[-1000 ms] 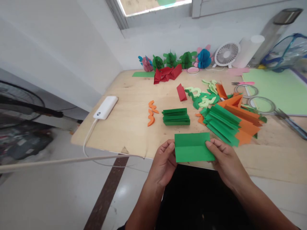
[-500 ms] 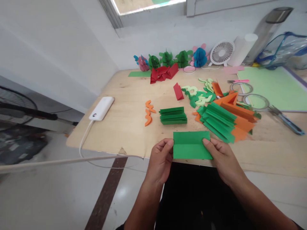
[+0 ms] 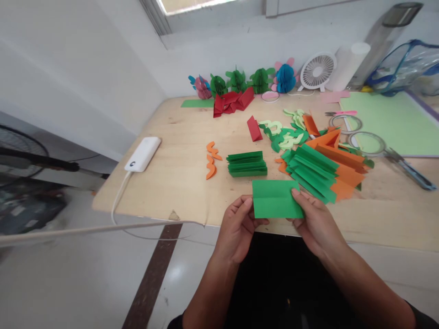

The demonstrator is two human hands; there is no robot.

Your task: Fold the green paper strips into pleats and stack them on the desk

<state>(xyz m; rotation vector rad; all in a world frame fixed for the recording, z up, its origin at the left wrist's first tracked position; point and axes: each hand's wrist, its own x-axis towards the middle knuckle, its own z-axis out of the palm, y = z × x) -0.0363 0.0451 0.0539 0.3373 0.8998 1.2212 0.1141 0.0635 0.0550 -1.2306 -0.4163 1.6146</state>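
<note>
A green paper rectangle (image 3: 276, 201) with a crease across its middle is held up at the table's front edge. My left hand (image 3: 240, 224) pinches its left edge, thumb in front and fingers behind. On the right side my right hand (image 3: 313, 219) grips the sheet the same way, its thumb over the upper right part. Just beyond the sheet lies a stack of folded dark green papers (image 3: 247, 163). To the right, a fanned pile of lighter green folded papers (image 3: 310, 171) rests partly on orange folded papers (image 3: 346, 169).
Orange cut-outs (image 3: 212, 160), a red folded paper (image 3: 254, 128) and green curled cut-outs (image 3: 286, 137) lie farther in. A cutter knife (image 3: 411, 171) and tape rolls (image 3: 366, 143) are at right. A white power bank (image 3: 143, 154) sits left, its cable trailing over the edge. Paper figures (image 3: 237, 82) line the wall.
The green paper rectangle has risen slightly and shifted right with both hands. The fingers of both hands now show below and behind it. The camera view has shifted a little.
</note>
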